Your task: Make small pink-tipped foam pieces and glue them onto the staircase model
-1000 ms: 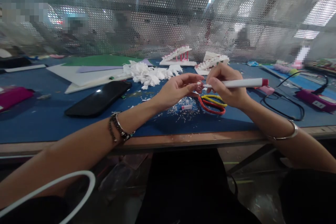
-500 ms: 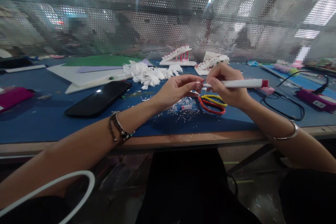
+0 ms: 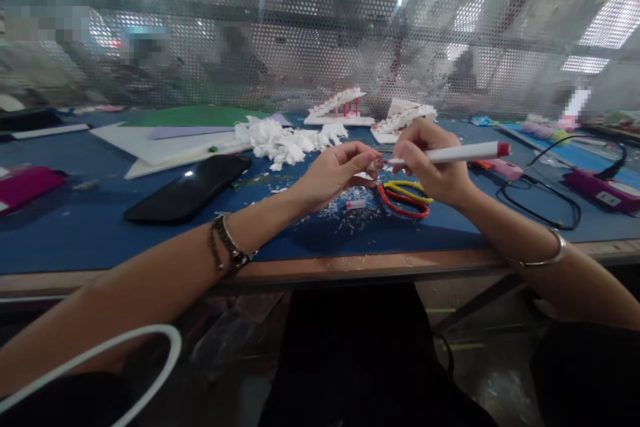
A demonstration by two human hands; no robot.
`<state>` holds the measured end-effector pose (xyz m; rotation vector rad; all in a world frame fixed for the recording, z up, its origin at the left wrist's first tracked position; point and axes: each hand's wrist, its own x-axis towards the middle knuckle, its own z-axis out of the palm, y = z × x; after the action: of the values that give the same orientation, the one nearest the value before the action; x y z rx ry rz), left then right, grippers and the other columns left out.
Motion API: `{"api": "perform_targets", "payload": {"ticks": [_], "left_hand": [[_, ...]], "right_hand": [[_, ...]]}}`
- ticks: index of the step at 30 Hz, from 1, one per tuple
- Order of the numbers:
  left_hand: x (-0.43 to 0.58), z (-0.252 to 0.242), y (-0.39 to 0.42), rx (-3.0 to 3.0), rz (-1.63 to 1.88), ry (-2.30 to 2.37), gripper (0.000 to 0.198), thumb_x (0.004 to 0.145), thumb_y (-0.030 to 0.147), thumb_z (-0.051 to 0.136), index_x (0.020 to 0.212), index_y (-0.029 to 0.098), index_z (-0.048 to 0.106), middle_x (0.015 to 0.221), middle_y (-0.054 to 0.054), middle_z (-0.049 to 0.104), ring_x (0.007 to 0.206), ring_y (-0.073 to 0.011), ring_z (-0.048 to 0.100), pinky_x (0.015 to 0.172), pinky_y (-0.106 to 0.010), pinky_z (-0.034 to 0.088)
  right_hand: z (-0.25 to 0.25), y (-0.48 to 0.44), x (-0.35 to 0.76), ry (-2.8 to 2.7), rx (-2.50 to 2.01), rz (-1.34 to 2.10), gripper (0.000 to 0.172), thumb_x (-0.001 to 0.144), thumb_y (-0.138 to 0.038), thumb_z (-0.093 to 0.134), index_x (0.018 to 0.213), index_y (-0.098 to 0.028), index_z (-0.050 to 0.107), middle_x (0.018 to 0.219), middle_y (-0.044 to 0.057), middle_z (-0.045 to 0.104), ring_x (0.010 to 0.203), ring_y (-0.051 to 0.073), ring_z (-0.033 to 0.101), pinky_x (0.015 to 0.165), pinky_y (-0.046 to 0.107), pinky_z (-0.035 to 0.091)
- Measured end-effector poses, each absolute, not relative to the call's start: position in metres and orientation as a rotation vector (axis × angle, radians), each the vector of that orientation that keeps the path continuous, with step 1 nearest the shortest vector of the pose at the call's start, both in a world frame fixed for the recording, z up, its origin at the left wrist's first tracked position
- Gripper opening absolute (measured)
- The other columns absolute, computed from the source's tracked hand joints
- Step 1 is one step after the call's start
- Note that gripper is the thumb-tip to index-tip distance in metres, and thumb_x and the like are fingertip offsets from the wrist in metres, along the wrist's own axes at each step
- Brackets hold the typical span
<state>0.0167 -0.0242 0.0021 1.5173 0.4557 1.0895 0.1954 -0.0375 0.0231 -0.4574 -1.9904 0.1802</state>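
Note:
My left hand [image 3: 334,172] is closed in a pinch on a small pinkish-white piece [image 3: 379,163], too small to make out. A white marker with a red end [image 3: 467,152] lies in my right hand [image 3: 434,163], fingers closed around it near the tip. Its tip points left and is at or very near the small piece; contact cannot be told. Under my hands, a clear cap with a pink end [image 3: 356,204] lies among white crumbs. Just right of it are red and yellow loops [image 3: 406,201], like scissors handles.
Behind my hands stand two white stair models [image 3: 345,110] and a heap of white scraps [image 3: 280,141]. To the left lie a black phone [image 3: 187,188] and coloured sheets [image 3: 195,116]. A black cable runs to a purple power strip [image 3: 607,190] on the right.
My right hand and the marker have shifted slightly, with the marker's red end a little higher. My left hand keeps its pinch with barely any movement.

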Motion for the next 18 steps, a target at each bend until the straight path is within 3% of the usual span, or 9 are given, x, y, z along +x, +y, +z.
{"api": "perform_targets", "payload": {"ticks": [13, 18], "left_hand": [[0.0188, 0.0021, -0.0256, 1.563, 1.110, 0.507, 0.025, 0.078, 0.036, 0.059, 0.070, 0.014, 0.050, 0.064, 0.002, 0.049, 0.056, -0.0049, 0.048, 0.048, -0.016, 0.039], [0.0213, 0.0036, -0.0277, 1.556, 1.138, 0.551, 0.025, 0.080, 0.035, 0.056, 0.068, 0.014, 0.048, 0.061, 0.003, 0.048, 0.054, -0.0050, 0.047, 0.048, -0.016, 0.039]], "right_hand": [[0.0242, -0.0395, 0.1939, -2.076, -0.371, 0.243, 0.020, 0.084, -0.033, 0.047, 0.074, -0.017, 0.050, 0.064, -0.002, 0.051, 0.055, 0.006, 0.044, 0.051, 0.021, 0.036], [0.0247, -0.0389, 0.1940, -2.095, -0.450, 0.190, 0.023, 0.085, -0.032, 0.046, 0.068, -0.016, 0.049, 0.057, -0.003, 0.047, 0.051, 0.006, 0.042, 0.048, 0.021, 0.034]]}}
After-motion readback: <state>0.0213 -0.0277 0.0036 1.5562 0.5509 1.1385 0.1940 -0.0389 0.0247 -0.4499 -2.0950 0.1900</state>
